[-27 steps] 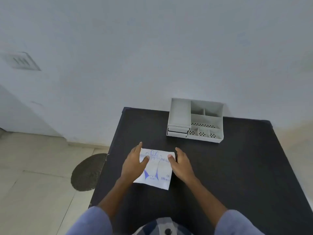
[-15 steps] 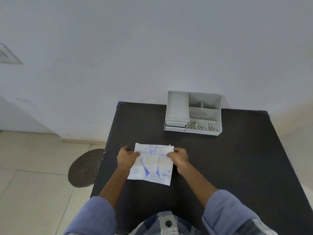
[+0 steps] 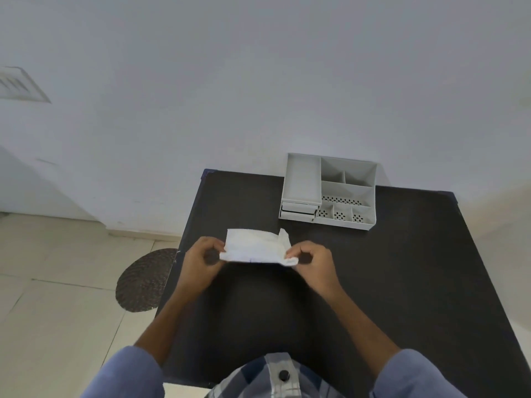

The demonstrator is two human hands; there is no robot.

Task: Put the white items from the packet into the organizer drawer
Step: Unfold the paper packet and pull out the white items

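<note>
A white paper packet [image 3: 254, 247] is held above the black table [image 3: 402, 282], tilted so that its plain side faces me. My left hand [image 3: 201, 261] pinches its left edge and my right hand [image 3: 313, 261] pinches its right edge, where a corner is folded up. The grey organizer [image 3: 330, 191] stands at the far edge of the table, against the wall, beyond my right hand. Its drawers [image 3: 298, 211] at the front left look pushed in. No white items from the packet are visible.
A round dark woven mat [image 3: 143, 280] lies on the tiled floor left of the table. The white wall rises right behind the table. My blue sleeves and checked shirt fill the bottom of the view.
The packet lay flat on the table with its blue print up. Both hands gripped its top corners, lifted it and tipped it, so the plain side now shows.
</note>
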